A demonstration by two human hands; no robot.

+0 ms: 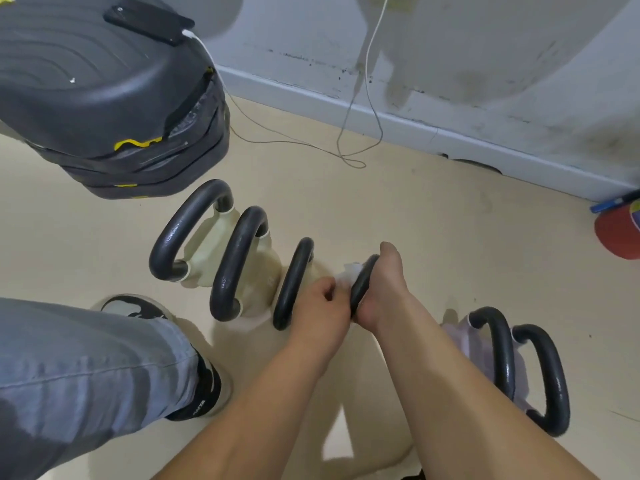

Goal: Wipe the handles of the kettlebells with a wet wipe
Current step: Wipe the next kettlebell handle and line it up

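Observation:
Several kettlebells with black handles stand in a row on the beige floor. The two at the left [194,233] [239,261] have cream bodies, and a third black handle [294,282] rises beside them. My right hand [384,289] is wrapped around the fourth handle [362,285] from the right side. My left hand [325,306] pinches a white wet wipe [349,273] against that same handle. Two pale purple kettlebells [498,355] [547,375] stand at the right, behind my right forearm.
A stack of dark grey step platforms [104,98] with a black phone [149,19] on top sits at the upper left, its white cable [349,140] trailing over the floor. My bent left leg and shoe [194,386] are at lower left. A red ball [616,233] lies by the wall.

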